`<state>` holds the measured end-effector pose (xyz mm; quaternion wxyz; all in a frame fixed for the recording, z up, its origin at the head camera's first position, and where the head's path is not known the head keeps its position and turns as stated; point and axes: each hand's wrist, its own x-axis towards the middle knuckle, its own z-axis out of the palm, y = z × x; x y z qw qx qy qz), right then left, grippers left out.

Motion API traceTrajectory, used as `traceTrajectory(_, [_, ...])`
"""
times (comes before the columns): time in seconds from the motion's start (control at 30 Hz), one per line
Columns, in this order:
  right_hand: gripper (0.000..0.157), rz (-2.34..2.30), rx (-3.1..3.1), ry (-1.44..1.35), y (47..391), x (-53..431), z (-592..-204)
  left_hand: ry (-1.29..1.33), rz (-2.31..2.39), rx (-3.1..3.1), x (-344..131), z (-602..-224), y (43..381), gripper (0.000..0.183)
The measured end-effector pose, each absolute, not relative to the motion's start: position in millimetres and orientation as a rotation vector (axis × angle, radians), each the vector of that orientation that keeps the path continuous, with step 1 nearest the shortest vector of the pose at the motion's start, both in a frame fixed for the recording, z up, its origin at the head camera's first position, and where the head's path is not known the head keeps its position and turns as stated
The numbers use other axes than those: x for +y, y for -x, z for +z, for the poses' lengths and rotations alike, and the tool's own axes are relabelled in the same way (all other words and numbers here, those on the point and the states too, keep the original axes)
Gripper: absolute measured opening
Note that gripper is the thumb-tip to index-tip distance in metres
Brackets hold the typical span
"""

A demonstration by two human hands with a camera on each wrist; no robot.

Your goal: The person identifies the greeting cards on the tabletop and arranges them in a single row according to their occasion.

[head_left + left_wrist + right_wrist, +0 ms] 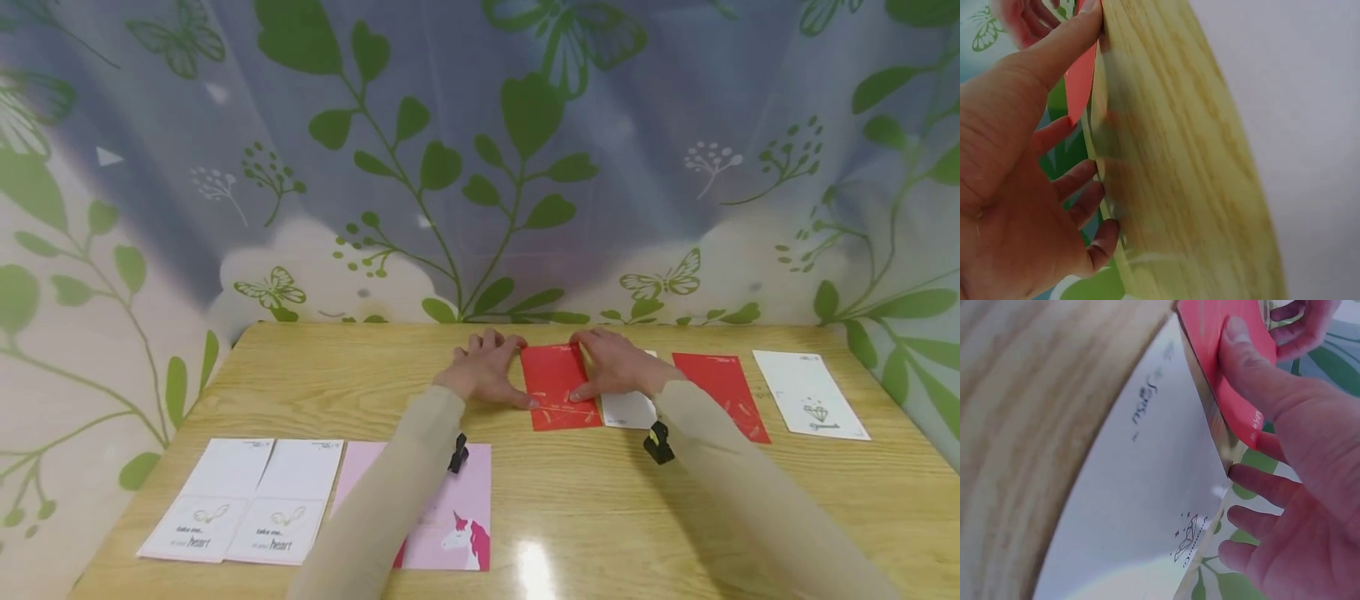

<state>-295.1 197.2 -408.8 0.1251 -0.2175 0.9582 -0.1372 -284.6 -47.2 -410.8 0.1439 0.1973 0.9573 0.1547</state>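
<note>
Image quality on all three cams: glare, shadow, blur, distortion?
Head: glare spot on the wooden table near the pink unicorn card; shadow under the right sleeve. Left wrist: table edge bowed, grain soft. Right wrist: script on white card blurred, pale glare at its lower end.

Wooden table [585, 508]; leaf-patterned backdrop [465, 108]; bright glare [535, 570]

We're at an indoor tabletop spot, looks like a curtained-off nook: light wood-grain table [585, 508] in front, w/ a printed curtain [645, 175] right behind its far edge & round L & R sides, all green leaves [441, 165], butterflies [663, 277] & pale clouds [330, 267] on blue-grey. White glare [534, 571] on the wood suits rm lighting, & that leafy decor reads homey; home, studio or office, can't tell for sure.
</note>
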Motion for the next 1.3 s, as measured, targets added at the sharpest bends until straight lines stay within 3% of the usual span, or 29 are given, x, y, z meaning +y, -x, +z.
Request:
traceTrajectory(0.63, [0.071, -0.723, 2.889, 0.649, 269.0, 184.7, -410.4, -0.585, 0.593, 2.777, -38.5, -407.0, 276.8, 0.085])
traceTrajectory(0.83, [0.046, -0.841, 2.948, 0.679, 268.6, 190.3, -411.6, -0.656, 0.804, 2.739, -39.2, -405.4, 279.5, 0.055])
traceTrajectory(0.97, [0.041, -0.945, 2.969, 0.704, 265.9, 191.9, -408.2, -0.665, 1.047, 2.681, -44.0, -406.1, 281.9, 0.04])
traceTrajectory(1.3, [0.042, -1.088, 2.924, 0.679, 246.4, 196.4, -393.7, -0.702, 1.268, 2.512, -54.2, -399.8, 272.8, 0.048])
